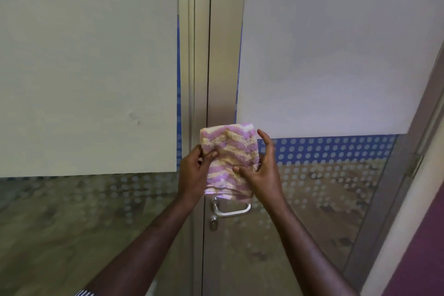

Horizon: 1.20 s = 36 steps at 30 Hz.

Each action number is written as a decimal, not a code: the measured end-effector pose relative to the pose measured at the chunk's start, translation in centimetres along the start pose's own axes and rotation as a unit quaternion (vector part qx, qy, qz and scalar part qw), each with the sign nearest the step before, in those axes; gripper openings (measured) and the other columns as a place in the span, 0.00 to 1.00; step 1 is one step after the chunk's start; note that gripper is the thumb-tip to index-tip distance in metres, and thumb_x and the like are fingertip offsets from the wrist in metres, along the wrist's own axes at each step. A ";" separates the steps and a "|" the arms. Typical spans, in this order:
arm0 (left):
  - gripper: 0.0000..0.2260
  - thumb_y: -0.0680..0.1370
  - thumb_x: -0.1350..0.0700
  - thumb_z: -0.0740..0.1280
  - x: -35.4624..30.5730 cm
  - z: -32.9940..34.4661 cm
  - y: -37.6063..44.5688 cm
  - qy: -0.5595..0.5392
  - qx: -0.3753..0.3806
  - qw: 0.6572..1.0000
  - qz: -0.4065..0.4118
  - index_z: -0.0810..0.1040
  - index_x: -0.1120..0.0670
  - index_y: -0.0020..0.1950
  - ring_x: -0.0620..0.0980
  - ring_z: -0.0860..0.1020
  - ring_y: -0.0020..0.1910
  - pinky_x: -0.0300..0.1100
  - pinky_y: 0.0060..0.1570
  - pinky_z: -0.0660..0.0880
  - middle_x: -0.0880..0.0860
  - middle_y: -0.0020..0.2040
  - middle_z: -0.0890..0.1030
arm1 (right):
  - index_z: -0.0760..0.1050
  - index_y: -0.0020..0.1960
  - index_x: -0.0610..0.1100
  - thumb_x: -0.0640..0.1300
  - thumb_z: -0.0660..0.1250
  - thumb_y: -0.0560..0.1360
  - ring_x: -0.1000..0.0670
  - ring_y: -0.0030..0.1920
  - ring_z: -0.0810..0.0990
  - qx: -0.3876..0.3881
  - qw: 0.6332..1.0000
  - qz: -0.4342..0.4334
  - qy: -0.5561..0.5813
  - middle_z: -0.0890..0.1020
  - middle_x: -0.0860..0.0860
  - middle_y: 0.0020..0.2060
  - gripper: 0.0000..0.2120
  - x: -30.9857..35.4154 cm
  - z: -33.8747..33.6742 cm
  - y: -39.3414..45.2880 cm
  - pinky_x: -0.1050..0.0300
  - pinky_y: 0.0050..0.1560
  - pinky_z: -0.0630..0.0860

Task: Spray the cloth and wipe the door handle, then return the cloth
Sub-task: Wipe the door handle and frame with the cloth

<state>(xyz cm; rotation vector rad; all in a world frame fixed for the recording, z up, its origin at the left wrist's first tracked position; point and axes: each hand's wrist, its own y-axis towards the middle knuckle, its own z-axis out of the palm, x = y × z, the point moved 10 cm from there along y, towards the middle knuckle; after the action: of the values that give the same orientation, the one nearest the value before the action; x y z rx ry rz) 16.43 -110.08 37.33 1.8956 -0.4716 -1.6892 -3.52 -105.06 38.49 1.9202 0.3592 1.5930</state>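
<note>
A folded pink-and-cream striped cloth (pixel 228 158) is held up in front of the glass door, just above the silver lever door handle (pixel 231 210). My left hand (pixel 192 173) pinches the cloth's left edge between thumb and fingers. My right hand (pixel 264 170) presses its thumb on the cloth's lower right part, with the other fingers spread behind and beside it. The cloth's lower edge hides the top of the handle. A keyhole (pixel 213 221) sits below the handle. No spray bottle is in view.
The metal door frame (pixel 216 55) runs straight up the middle, with frosted glass panels left (pixel 89 67) and right (pixel 336 50). A blue dotted band (pixel 336 149) crosses the right pane. A wall edge and a purple surface (pixel 422 247) stand at the far right.
</note>
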 end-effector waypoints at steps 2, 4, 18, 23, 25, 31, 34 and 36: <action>0.02 0.82 0.53 0.70 0.6 0.0 0.5 -0.020 0.025 0.999 -0.033 0.82 0.48 0.50 0.42 0.83 0.40 0.37 0.36 0.79 0.45 0.41 0.85 | 0.51 0.79 0.66 0.42 0.80 0.71 0.53 0.62 0.83 0.006 0.999 -0.010 -0.052 0.79 0.53 0.68 0.51 0.6 -0.6 -0.3 0.56 0.52 0.84; 0.04 0.83 0.53 0.69 0.8 0.0 0.7 -0.028 0.046 0.997 -0.054 0.81 0.46 0.49 0.35 0.82 0.38 0.29 0.35 0.76 0.44 0.40 0.85 | 0.45 0.82 0.62 0.51 0.79 0.71 0.51 0.80 0.63 0.001 0.974 -0.089 -0.209 0.59 0.52 0.82 0.54 2.2 -1.5 -0.1 0.47 0.72 0.71; 0.08 0.82 0.49 0.68 -6.1 1.6 1.2 -0.047 0.125 0.990 -0.045 0.84 0.49 0.48 0.46 0.86 0.37 0.33 0.34 0.80 0.50 0.40 0.87 | 0.41 0.82 0.59 0.69 0.72 0.69 0.46 0.75 0.70 0.172 0.878 -0.175 -0.411 0.62 0.52 0.80 0.55 5.9 3.9 -0.1 0.39 0.72 0.71; 0.19 0.77 0.35 0.62 -6.8 -0.4 1.9 0.133 0.069 0.988 0.044 0.82 0.47 0.41 0.41 0.82 0.34 0.36 0.36 0.78 0.44 0.34 0.83 | 0.41 0.82 0.60 0.65 0.76 0.69 0.47 0.55 0.83 0.187 0.852 -0.139 -0.468 0.75 0.49 0.72 0.56 4.5 3.2 0.5 0.53 0.48 0.78; 0.22 0.75 0.34 0.66 -6.9 -0.8 2.3 0.163 0.094 0.978 0.094 0.82 0.50 0.56 0.42 0.82 0.48 0.41 0.49 0.80 0.45 0.48 0.85 | 0.40 0.82 0.60 0.65 0.76 0.68 0.47 0.53 0.83 0.203 0.854 -0.103 -0.467 0.80 0.49 0.67 0.57 3.7 2.6 1.0 0.56 0.47 0.75; 0.53 0.68 0.35 0.79 -4.3 3.6 0.5 0.193 0.341 0.917 0.067 0.42 0.26 0.79 0.33 0.77 0.59 0.26 0.56 0.72 0.42 0.68 0.75 | 0.34 0.80 0.65 0.62 0.78 0.69 0.49 0.48 0.85 0.262 0.873 -0.063 -0.406 0.85 0.50 0.55 0.59 3.3 2.8 1.6 0.51 0.50 0.82; 0.55 0.68 0.36 0.79 -4.5 3.7 0.6 0.191 0.342 0.917 0.075 0.37 0.23 0.76 0.32 0.77 0.57 0.25 0.55 0.71 0.40 0.59 0.78 | 0.36 0.80 0.66 0.60 0.77 0.70 0.52 0.46 0.85 0.264 0.879 -0.061 -0.393 0.86 0.50 0.51 0.57 3.6 2.6 2.0 0.51 0.52 0.82; 0.55 0.69 0.36 0.78 -4.7 3.5 0.8 0.191 0.337 0.919 0.081 0.39 0.29 0.80 0.30 0.76 0.57 0.29 0.59 0.69 0.42 0.59 0.81 | 0.39 0.80 0.68 0.58 0.78 0.70 0.59 0.43 0.84 0.278 0.891 -0.038 -0.356 0.86 0.53 0.48 0.55 3.3 2.5 1.9 0.57 0.48 0.82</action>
<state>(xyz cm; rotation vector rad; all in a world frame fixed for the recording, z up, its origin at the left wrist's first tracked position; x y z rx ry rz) 12.33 -108.50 41.32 2.5028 -1.1148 -1.0683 -0.64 -105.41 42.01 2.7142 0.5971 0.6594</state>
